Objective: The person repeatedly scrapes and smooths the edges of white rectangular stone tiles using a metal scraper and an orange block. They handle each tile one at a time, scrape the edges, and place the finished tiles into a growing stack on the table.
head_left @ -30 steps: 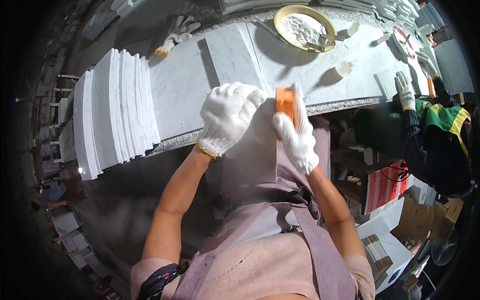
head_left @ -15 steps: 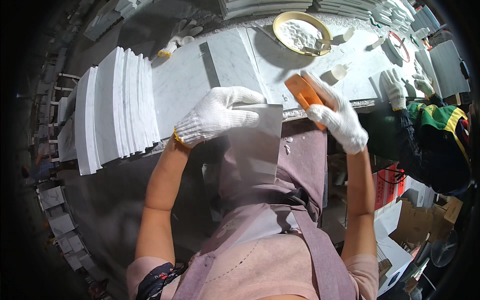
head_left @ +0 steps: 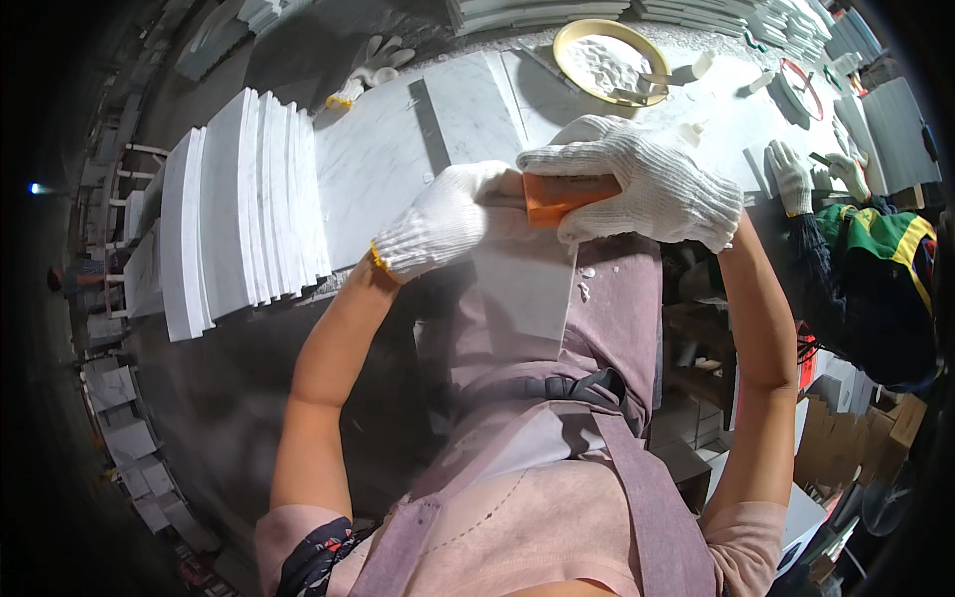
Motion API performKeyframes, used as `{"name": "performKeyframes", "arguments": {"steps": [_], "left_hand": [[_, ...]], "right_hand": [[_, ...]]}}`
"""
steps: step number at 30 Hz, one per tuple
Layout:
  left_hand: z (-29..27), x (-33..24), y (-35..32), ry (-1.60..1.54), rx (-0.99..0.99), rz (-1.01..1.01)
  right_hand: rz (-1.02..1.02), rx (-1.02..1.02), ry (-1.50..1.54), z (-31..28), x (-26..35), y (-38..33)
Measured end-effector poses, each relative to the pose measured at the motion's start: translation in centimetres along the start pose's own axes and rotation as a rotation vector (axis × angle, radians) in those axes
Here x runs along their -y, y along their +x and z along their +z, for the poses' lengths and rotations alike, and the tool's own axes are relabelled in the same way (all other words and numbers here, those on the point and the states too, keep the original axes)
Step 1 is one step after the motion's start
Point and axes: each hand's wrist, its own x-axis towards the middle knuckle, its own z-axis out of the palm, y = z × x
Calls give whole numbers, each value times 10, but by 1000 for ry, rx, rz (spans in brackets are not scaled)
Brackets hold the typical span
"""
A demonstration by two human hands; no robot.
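My left hand (head_left: 443, 221), in a white knit glove, is closed on the upper left part of a pale grey marble tile (head_left: 524, 294). The tile hangs tilted in front of my apron. My right hand (head_left: 652, 184), gloved alike, grips an orange sanding block (head_left: 557, 199) across the tile's top edge, close to the left fingertips. The gloves and the block hide most of that edge. Beyond my hands, a long marble strip (head_left: 468, 109) lies on the marble worktop (head_left: 368, 159).
Upright tiles (head_left: 244, 204) stand at the left. A yellow bowl (head_left: 559, 50) of white paste holds tools at the back. Near it lies a spare glove (head_left: 376, 68). At the right, a co-worker's gloved hand (head_left: 791, 177) rests by the worktop; cardboard (head_left: 836, 443) sits lower right.
My right hand has moved left with the sanding block, bringing it from beside the tile onto its top edge. My left hand keeps its hold on the tile.
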Motion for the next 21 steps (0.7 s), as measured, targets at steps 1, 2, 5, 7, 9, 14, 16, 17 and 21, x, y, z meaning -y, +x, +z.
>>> {"name": "performKeyframes", "arguments": {"steps": [1, 2, 5, 7, 9, 14, 16, 17, 21], "left_hand": [[0, 1, 0, 45, -38, -83], [-2, 0, -2, 66, -50, -91], [-2, 1, -6, 107, -86, -104], [0, 2, -2, 44, -82, -108], [1, 3, 1, 103, -59, -57], [1, 2, -7, 105, -121, -88], [1, 3, -6, 95, -100, -65], [1, 4, -5, 79, -73, -65], [-1, 4, -2, 140, -94, -102]], "right_hand": [[6, -30, 1, 2, 0, 1], [-22, -70, 6, 2, 0, -1], [-106, -129, -13, 3, -2, -4], [-167, -171, -101, 5, -3, -5], [-156, -131, -83, 9, -4, -6], [-45, -164, 109, 11, -4, -11], [-232, -196, -5, 13, -1, -10], [-277, -205, -66, 11, 0, -11], [-226, -114, -34, 5, -9, -12]]}}
